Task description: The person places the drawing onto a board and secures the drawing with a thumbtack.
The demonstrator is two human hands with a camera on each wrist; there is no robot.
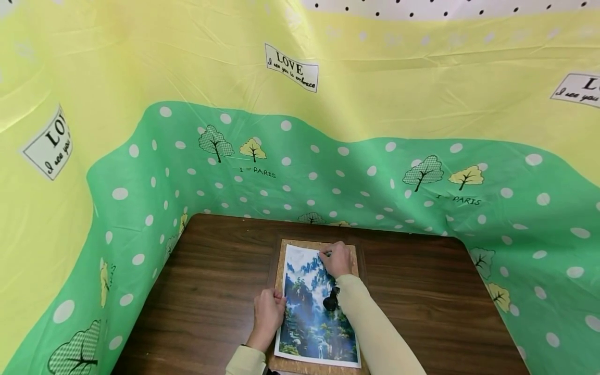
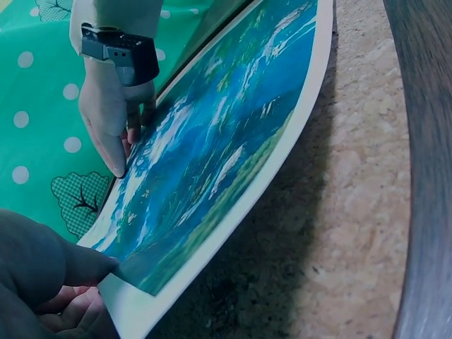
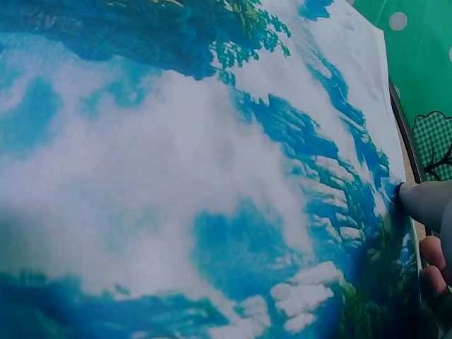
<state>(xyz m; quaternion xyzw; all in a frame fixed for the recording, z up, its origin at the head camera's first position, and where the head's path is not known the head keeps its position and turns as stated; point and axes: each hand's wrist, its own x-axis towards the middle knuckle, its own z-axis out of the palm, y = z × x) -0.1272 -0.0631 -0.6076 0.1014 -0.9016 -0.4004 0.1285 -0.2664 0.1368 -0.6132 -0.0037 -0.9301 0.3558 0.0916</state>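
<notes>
A printed landscape picture (image 1: 309,307) with blue mountains, waterfalls and a white border lies over a cork board (image 1: 307,243). My left hand (image 1: 269,313) pinches the print's left edge. In the left wrist view, that hand (image 2: 42,279) has its thumb on top near a corner, other fingers below, and the paper bows up off the cork (image 2: 353,176). At the far edge, towards the right, my right hand (image 1: 337,259) pinches the print between thumb and fingers. The right wrist view shows its thumb (image 3: 424,203) on the edge, with the fingers partly hidden.
The board sits on a dark brown wooden table (image 1: 211,281). A green and yellow patterned cloth (image 1: 290,156) hangs round the back and sides. A black device (image 1: 330,301) on the right wrist hangs over the print.
</notes>
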